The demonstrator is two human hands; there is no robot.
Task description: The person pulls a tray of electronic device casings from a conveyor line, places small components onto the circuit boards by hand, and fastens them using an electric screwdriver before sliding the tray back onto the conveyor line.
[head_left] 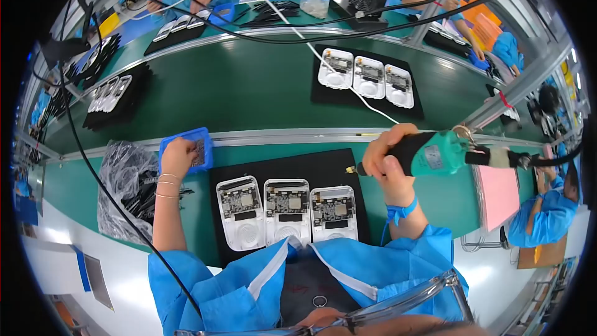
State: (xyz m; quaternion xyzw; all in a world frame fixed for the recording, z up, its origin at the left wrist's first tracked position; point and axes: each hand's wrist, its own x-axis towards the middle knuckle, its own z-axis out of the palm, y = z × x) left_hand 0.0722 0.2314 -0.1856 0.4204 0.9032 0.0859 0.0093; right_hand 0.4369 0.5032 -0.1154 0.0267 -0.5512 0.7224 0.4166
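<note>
Our right hand [393, 155] grips the power screwdriver [435, 152] at right of centre, closed around its dark front end. Its long axis lies nearly level, tip pointing left. We judge it stiff and moderately heavy, the cable [556, 162] dragging at the rear; hold by the front barrel. Our left hand [178, 158] dips into the blue bin [208, 160], left of centre; its fingertips are hidden, so we cannot tell whether they pinch anything. At lower centre, three white cases [289, 231] lie on a black mat [326, 167], long axes running top to bottom, circuit boards [241, 200] toward the upper ends. We judge them light and rigid, boards fragile: hold by the rims.
</note>
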